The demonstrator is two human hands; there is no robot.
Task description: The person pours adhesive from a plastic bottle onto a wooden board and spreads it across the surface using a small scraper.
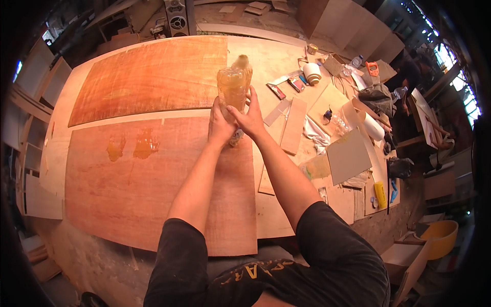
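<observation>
A clear plastic bottle (231,84) with amber liquid is held over the boards, in front of my outstretched arms. My left hand (222,123) wraps round its left side. On the other side my right hand (248,118) closes on it, fingers up along the plastic. Behind it rises another yellowish rounded shape (242,62); whether it is a second bottle I cannot tell. Below lies a reddish plywood board (169,194) with a wet amber puddle (146,144) and a smaller puddle (116,148). The farther board (153,71) looks glossy and more orange.
On the right of the table are a roll of tape (311,74), a grey square panel (349,156), a wood strip (294,125), a white rag (317,135), an orange-handled saw (372,69) and a yellow tube (380,194). A speaker (177,20) stands behind the table.
</observation>
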